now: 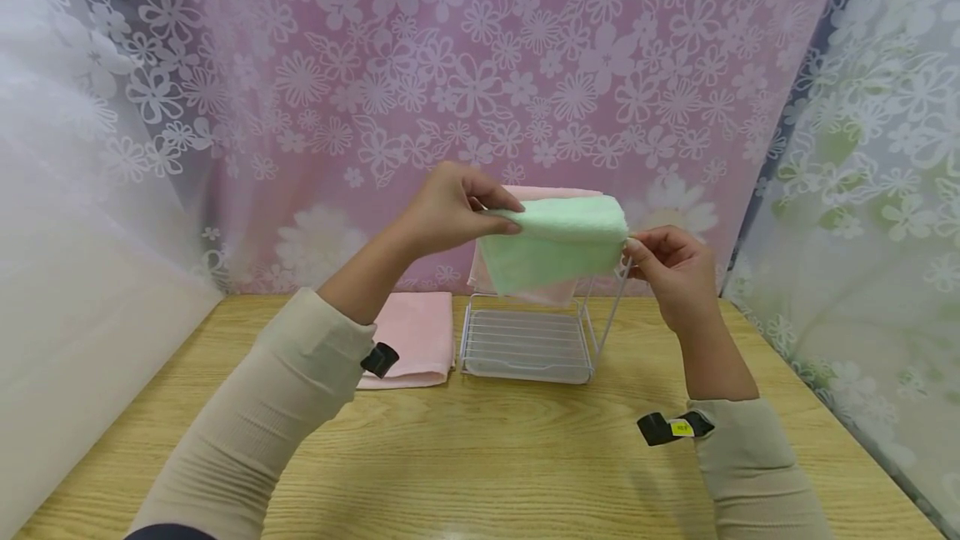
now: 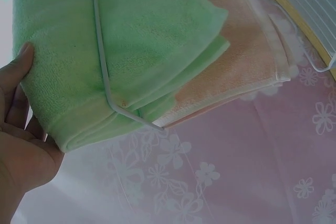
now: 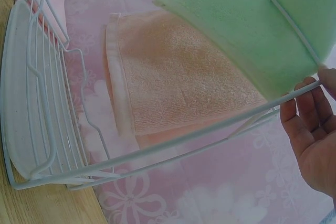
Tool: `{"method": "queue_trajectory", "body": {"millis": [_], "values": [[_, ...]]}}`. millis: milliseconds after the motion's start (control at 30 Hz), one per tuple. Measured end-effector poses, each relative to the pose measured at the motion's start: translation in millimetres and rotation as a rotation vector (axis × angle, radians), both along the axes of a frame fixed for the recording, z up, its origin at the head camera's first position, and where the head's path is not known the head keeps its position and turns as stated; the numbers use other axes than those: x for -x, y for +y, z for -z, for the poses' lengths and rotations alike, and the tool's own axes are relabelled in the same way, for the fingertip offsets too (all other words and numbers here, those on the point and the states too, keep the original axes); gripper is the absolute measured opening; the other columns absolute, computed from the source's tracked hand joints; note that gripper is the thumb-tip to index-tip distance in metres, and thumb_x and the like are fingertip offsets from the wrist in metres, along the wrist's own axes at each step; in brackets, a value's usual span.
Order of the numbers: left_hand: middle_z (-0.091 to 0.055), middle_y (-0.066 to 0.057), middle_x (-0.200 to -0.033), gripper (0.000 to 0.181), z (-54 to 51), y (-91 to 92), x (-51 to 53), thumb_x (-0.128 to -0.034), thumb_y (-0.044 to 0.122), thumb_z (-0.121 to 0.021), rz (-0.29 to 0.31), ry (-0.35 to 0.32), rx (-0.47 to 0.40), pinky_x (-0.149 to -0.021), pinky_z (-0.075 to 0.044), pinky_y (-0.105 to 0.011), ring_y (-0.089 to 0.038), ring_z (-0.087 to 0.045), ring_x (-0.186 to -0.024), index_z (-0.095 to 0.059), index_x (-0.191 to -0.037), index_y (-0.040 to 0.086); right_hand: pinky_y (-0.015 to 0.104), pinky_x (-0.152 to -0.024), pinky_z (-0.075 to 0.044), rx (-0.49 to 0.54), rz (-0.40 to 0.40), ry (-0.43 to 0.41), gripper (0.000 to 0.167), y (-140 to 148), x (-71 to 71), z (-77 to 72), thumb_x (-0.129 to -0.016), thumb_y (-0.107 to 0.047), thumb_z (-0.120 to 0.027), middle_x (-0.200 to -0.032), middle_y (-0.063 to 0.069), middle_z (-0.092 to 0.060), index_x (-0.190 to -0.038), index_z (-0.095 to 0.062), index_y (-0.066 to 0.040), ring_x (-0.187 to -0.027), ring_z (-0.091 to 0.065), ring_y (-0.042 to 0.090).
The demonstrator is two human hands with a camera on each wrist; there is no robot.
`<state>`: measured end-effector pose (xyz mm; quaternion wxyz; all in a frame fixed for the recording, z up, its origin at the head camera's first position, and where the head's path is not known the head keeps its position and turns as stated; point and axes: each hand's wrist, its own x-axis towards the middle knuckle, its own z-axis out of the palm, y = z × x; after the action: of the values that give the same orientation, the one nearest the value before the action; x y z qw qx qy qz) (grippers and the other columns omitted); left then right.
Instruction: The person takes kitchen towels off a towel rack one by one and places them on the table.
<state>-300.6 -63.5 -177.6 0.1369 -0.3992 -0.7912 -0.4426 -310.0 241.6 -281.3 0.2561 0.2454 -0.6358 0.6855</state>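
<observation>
The only label in sight is a small yellow label (image 1: 681, 428) on the black wrist device (image 1: 655, 429) at the right sleeve; its print is too small to read. The left hand (image 1: 459, 207) pinches a green towel (image 1: 566, 227) by its left end, thumb and fingers closed on the cloth. At the towel's other end, the fingers of the right hand (image 1: 677, 269) are curled about the upper corner of a white wire rack (image 3: 178, 141); whether they also catch the towel's edge is hard to tell. The green towel lies at the rack's top, in front of a hanging pink towel (image 3: 178, 72) that it mostly covers in the head view. Both wrist views show much more of that pink cloth, looking peach there, with its pale hem. The left wrist view alone shows the green towel's stacked folded layers and a bent wire bar (image 2: 98, 35) crossing its face, while the right hand appears only as a fingertip at the top edge. The right wrist view cuts off the green towel above. A white tray (image 1: 528, 372) sits under the rack's lower wires on the bench (image 1: 480, 457), beside a folded pink cloth (image 1: 420, 327) partly hidden by the left sleeve.
</observation>
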Motion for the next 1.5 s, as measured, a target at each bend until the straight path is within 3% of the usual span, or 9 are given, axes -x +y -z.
{"method": "queue_trajectory", "body": {"millis": [400, 567, 700, 767, 900, 1067, 1267, 1500], "values": [[-0.074, -0.001, -0.083, 0.013, 6.4, -12.0, -3.7, -0.0791, 0.008, -0.082, -0.017, -0.021, -0.021, -0.059, -0.049, -0.026, -0.018, -0.061, -0.065, -0.078, -0.091, 0.005, 0.025, -0.063, -0.057, -0.011, 0.008, -0.001, 0.018, 1, 0.4, 0.4, -0.090, -0.002, -0.068, -0.081, 0.010, -0.068, -0.095, -0.063, 0.015, -0.069, -0.063, 0.017], [-0.071, -0.002, -0.073, 0.015, 10.9, -14.1, -2.9, -0.0802, 0.010, -0.081, -0.028, 0.012, 0.004, -0.049, -0.034, -0.023, -0.012, -0.040, -0.052, -0.078, -0.093, 0.004, 0.025, -0.063, -0.057, -0.006, 0.003, -0.006, 0.017, 1, 0.3, 0.4, -0.090, -0.001, -0.067, -0.080, 0.009, -0.067, -0.095, -0.063, 0.015, -0.068, -0.063, 0.018], [-0.057, -0.006, -0.057, 0.017, 15.1, -14.8, -2.5, -0.0803, 0.011, -0.082, -0.044, 0.022, 0.017, -0.048, -0.027, -0.024, -0.011, -0.029, -0.051, -0.078, -0.095, 0.005, 0.025, -0.063, -0.057, 0.000, 0.001, -0.005, 0.016, 0, 0.2, 0.4, -0.090, 0.001, -0.067, -0.080, 0.007, -0.068, -0.095, -0.063, 0.016, -0.068, -0.063, 0.018], [-0.053, -0.006, -0.055, 0.018, 17.1, -15.4, -2.4, -0.0804, 0.011, -0.081, -0.046, 0.014, 0.018, -0.048, -0.027, -0.024, -0.011, -0.030, -0.051, -0.078, -0.096, 0.004, 0.025, -0.063, -0.057, -0.002, 0.003, -0.006, 0.016, 0, 0.1, 0.5, -0.091, 0.001, -0.066, -0.080, 0.007, -0.067, -0.095, -0.063, 0.015, -0.069, -0.063, 0.017], [-0.063, -0.003, -0.063, 0.016, 21.3, -18.8, -1.4, -0.0811, 0.009, -0.081, -0.030, 0.009, -0.008, -0.047, -0.029, -0.023, -0.012, -0.035, -0.050, -0.078, -0.095, 0.002, 0.024, -0.063, -0.057, -0.012, 0.013, -0.009, 0.016, 1, -0.1, 0.6, -0.091, 0.000, -0.066, -0.080, 0.006, -0.067, -0.096, -0.064, 0.015, -0.069, -0.063, 0.016], [-0.072, -0.006, -0.082, 0.011, 24.6, -27.0, -0.2, -0.0809, 0.004, -0.079, -0.022, 0.005, -0.062, -0.050, -0.040, -0.022, -0.018, -0.051, -0.056, -0.077, -0.091, -0.001, 0.023, -0.064, -0.057, -0.031, 0.026, -0.007, 0.016, 0, 0.1, 0.3, -0.091, -0.001, -0.066, -0.080, 0.005, -0.067, -0.096, -0.064, 0.014, -0.068, -0.063, 0.015], [-0.072, -0.009, -0.087, 0.011, 27.7, -37.2, -2.3, -0.0806, 0.003, -0.079, -0.058, -0.051, -0.097, -0.058, -0.052, -0.024, -0.026, -0.064, -0.067, -0.077, -0.091, -0.001, 0.023, -0.065, -0.057, -0.036, 0.029, -0.003, 0.016, 1, -0.1, 0.6, -0.092, -0.001, -0.066, -0.080, 0.005, -0.067, -0.097, -0.064, 0.014, -0.069, -0.063, 0.015], [-0.071, -0.007, -0.083, 0.011, 31.8, -46.4, -5.0, -0.0801, 0.007, -0.081, -0.101, -0.094, -0.111, -0.057, -0.049, -0.023, -0.020, -0.060, -0.067, -0.077, -0.089, 0.002, 0.023, -0.065, -0.057, -0.054, 0.034, -0.005, 0.017, 1, -0.6, 1.0, -0.092, -0.002, -0.065, -0.081, 0.006, -0.067, -0.097, -0.063, 0.014, -0.070, -0.064, 0.016]]}}
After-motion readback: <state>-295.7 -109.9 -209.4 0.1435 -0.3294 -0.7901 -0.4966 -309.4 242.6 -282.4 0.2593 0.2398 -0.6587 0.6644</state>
